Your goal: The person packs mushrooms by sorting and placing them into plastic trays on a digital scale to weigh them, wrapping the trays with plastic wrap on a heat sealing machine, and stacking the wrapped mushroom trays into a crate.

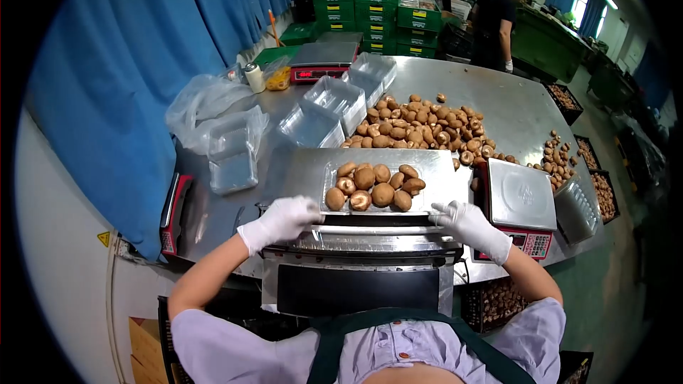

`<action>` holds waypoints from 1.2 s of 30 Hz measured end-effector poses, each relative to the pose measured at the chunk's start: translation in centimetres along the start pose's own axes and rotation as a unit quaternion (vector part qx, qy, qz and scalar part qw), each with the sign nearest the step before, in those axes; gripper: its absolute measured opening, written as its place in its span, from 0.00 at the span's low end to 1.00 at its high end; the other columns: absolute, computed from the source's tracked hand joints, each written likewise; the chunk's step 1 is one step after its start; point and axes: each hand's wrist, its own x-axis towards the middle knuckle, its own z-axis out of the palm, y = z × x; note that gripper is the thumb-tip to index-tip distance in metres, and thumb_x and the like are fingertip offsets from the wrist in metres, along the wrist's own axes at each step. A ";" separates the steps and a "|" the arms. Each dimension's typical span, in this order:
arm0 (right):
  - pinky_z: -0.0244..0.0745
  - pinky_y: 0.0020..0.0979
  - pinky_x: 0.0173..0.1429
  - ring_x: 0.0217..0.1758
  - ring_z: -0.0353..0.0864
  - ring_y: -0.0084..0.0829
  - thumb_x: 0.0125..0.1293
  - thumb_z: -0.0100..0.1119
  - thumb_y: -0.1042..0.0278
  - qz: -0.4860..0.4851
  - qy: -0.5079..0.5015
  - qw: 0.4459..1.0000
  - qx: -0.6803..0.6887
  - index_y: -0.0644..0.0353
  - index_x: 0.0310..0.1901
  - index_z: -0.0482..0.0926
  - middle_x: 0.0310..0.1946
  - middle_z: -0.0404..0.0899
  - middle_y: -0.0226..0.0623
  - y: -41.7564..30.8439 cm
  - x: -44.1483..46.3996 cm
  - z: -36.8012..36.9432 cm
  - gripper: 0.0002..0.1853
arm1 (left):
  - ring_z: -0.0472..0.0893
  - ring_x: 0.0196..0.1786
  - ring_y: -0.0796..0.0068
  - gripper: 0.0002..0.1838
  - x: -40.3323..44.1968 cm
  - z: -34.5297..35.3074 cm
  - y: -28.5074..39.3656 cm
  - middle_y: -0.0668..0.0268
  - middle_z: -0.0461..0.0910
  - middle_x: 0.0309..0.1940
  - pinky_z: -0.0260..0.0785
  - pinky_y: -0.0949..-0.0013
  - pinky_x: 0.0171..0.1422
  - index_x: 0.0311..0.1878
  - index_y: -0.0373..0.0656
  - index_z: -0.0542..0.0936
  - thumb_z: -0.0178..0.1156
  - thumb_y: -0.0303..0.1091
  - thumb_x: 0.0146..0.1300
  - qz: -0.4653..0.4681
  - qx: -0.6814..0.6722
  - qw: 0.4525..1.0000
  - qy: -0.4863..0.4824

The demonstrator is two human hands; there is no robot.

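Both hands wear white gloves. My left hand [284, 222] is at the left front corner of a metal wrapping machine [306, 171], its fingers curled together at the edge of clear film. My right hand [466, 224] is at the right front corner, fingers bent toward the film's edge. What the fingertips pinch is too small to make out. Between the hands, a clear tray [330, 176] of brown mushrooms [382, 194] lies on the machine's top plate. The film roll [370, 240] runs across the front, above a black panel [358, 290].
Loose mushrooms [420, 124] are heaped behind the machine. Empty clear trays [334, 103] stand back left, plastic bags [206, 110] further left. A scale [523, 195] stands right, others at left and back. Green crates [356, 0] and a person in dark clothes [491, 25] are beyond the table.
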 end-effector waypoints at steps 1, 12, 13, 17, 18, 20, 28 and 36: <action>0.78 0.35 0.42 0.41 0.77 0.38 0.56 0.61 0.61 -0.035 -0.069 0.997 0.022 0.50 0.55 0.75 0.59 0.69 0.38 -0.9 0.2 -1.3 0.22 | 0.79 0.36 0.64 0.11 -0.5 -0.5 0.3 0.66 0.78 0.42 0.75 0.62 0.38 0.42 0.52 0.81 0.59 0.34 0.54 0.092 0.047 0.995 -0.013; 0.71 0.26 0.25 0.22 0.79 0.23 0.64 0.57 0.74 0.270 0.031 0.851 0.450 0.66 0.33 0.78 0.26 0.82 0.37 -6.4 -6.6 -4.1 0.05 | 0.80 0.39 0.70 0.05 -6.0 -3.2 3.3 0.61 0.78 0.38 0.72 0.68 0.45 0.37 0.37 0.75 0.55 0.29 0.61 -0.211 -0.477 0.840 -0.152; 0.70 0.24 0.23 0.19 0.75 0.20 0.62 0.59 0.76 0.318 0.002 0.800 0.509 0.67 0.30 0.78 0.25 0.81 0.37 -7.1 -7.3 -7.0 0.05 | 0.80 0.39 0.71 0.06 -6.4 -5.7 3.8 0.62 0.77 0.38 0.72 0.68 0.46 0.36 0.36 0.75 0.56 0.30 0.62 -0.177 -0.520 0.825 -0.133; 0.69 0.21 0.15 0.13 0.72 0.24 0.64 0.59 0.71 0.067 0.402 0.714 0.569 0.61 0.25 0.67 0.23 0.77 0.41 -5.9 -4.9 -11.3 0.13 | 0.80 0.44 0.71 0.07 -4.7 -13.5 3.3 0.61 0.78 0.36 0.71 0.67 0.53 0.35 0.34 0.75 0.58 0.30 0.61 -0.082 -0.562 0.803 0.180; 0.74 0.22 0.23 0.19 0.74 0.22 0.65 0.59 0.68 0.149 0.472 0.681 0.539 0.62 0.28 0.69 0.28 0.77 0.38 -5.2 -3.7 -11.2 0.12 | 0.80 0.47 0.71 0.08 -2.8 -14.4 3.0 0.60 0.78 0.35 0.70 0.67 0.55 0.36 0.34 0.75 0.60 0.29 0.59 -0.076 -0.559 0.788 0.246; 0.75 0.27 0.53 0.42 0.80 0.26 0.66 0.54 0.75 0.202 0.510 0.724 0.418 0.66 0.44 0.76 0.37 0.79 0.38 -1.4 2.3 -10.5 0.07 | 0.78 0.51 0.67 0.10 1.8 -12.5 -0.5 0.58 0.79 0.43 0.67 0.67 0.62 0.41 0.36 0.78 0.60 0.31 0.60 -0.156 -0.506 0.795 0.296; 0.62 0.40 0.67 0.65 0.65 0.50 0.65 0.53 0.73 0.135 0.169 0.966 0.142 0.65 0.57 0.70 0.61 0.66 0.56 8.0 8.5 7.8 0.19 | 0.65 0.64 0.46 0.22 8.9 5.6 -10.4 0.49 0.58 0.68 0.58 0.59 0.70 0.63 0.42 0.68 0.50 0.35 0.66 -0.121 -0.032 0.983 0.133; 0.57 0.19 0.24 0.21 0.62 0.13 0.71 0.50 0.53 0.408 0.144 0.642 0.632 0.59 0.27 0.74 0.20 0.68 0.23 3.6 6.3 5.3 0.19 | 0.76 0.48 0.71 0.26 5.3 4.8 -5.6 0.63 0.79 0.45 0.69 0.69 0.57 0.51 0.37 0.77 0.41 0.52 0.73 -0.361 -0.634 0.681 0.063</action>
